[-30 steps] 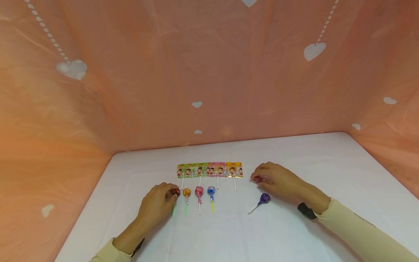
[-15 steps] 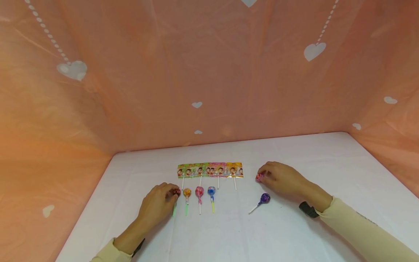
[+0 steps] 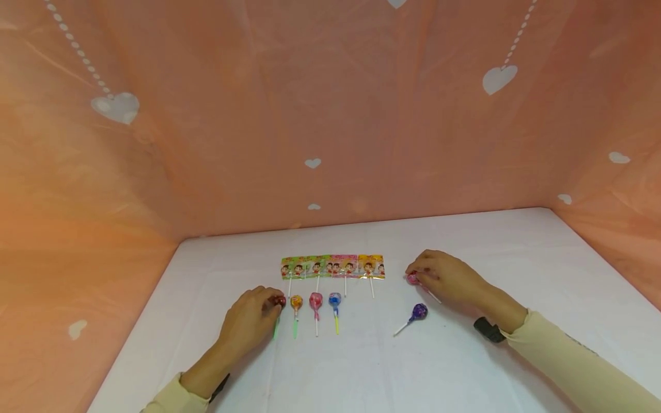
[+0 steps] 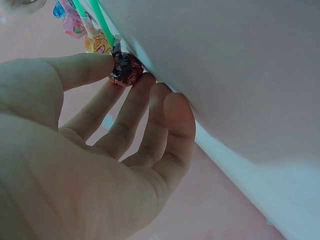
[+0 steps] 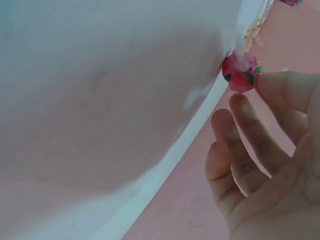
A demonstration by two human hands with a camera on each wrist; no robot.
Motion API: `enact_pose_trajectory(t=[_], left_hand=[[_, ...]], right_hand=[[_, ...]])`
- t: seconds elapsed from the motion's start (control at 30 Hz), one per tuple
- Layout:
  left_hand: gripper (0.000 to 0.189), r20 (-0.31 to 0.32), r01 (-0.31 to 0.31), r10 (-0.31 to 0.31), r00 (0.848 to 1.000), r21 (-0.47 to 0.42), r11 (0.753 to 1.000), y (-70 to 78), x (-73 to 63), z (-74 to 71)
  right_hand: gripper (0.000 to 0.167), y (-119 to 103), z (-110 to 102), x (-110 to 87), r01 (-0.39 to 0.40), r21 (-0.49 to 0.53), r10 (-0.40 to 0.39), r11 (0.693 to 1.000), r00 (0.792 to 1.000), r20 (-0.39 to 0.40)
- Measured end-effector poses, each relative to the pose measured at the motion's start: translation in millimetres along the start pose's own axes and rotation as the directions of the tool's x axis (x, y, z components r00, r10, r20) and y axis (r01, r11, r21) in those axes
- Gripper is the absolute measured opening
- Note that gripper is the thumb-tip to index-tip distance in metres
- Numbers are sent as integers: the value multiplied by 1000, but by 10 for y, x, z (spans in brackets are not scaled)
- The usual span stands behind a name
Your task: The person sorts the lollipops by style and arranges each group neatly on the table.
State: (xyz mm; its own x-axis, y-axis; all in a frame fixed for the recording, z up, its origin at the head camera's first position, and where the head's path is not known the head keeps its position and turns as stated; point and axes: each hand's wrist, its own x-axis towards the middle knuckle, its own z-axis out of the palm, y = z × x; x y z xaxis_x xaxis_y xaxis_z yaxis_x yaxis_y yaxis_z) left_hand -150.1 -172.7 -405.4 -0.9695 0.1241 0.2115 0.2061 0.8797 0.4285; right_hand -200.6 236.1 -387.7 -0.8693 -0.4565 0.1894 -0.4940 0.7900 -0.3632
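My left hand [image 3: 250, 315] pinches a dark red wrapped lollipop [image 3: 280, 300] by its head, at the left end of a row on the table. Its green stick points toward me. In the left wrist view the thumb and fingertips meet the lollipop [image 4: 130, 70]. To its right lie an orange lollipop [image 3: 296, 302], a pink one with a white stick and a blue one [image 3: 334, 299]. My right hand [image 3: 446, 278] holds a pink-red lollipop [image 3: 412, 277] between thumb and index finger, its white stick slanting toward the palm. A purple lollipop [image 3: 420, 311] lies slanted just nearer to me.
Behind the row lie flat packets of lollipops [image 3: 333, 265] in green, pink and yellow, white sticks toward me. A white cloth covers the table [image 3: 361, 373]. Orange-pink curtains [image 3: 330, 115] with white hearts stand around the back and sides.
My right hand has shifted slightly right and turned its pink-red lollipop, so the white stick now shows at the lower right. The left hand stays on the dark red lollipop.
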Motion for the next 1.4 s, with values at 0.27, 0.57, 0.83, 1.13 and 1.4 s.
enact_pose_trajectory(t=[0.27, 0.57, 0.83, 1.13, 1.4], left_hand=[[18, 3, 2, -2, 1000, 4, 1000, 17, 2, -12], [19, 12, 8, -8, 1000, 2, 1000, 26, 1, -27], [19, 12, 14, -14, 1000, -1, 1000, 29, 4, -22], [18, 6, 28, -28, 1000, -4, 1000, 30, -8, -7], [18, 10, 26, -26, 1000, -5, 1000, 43, -8, -19]], right_hand=[[16, 11, -20, -4, -33, -33, 34, 999, 999, 28], [16, 55, -44, -24, -66, -12, 67, 998, 997, 49], [16, 64, -67, -24, -82, -2, 82, 997, 995, 61], [19, 20, -86, -29, -120, 17, 120, 993, 993, -2], [19, -18, -97, -30, -95, 37, 98, 995, 993, -73]])
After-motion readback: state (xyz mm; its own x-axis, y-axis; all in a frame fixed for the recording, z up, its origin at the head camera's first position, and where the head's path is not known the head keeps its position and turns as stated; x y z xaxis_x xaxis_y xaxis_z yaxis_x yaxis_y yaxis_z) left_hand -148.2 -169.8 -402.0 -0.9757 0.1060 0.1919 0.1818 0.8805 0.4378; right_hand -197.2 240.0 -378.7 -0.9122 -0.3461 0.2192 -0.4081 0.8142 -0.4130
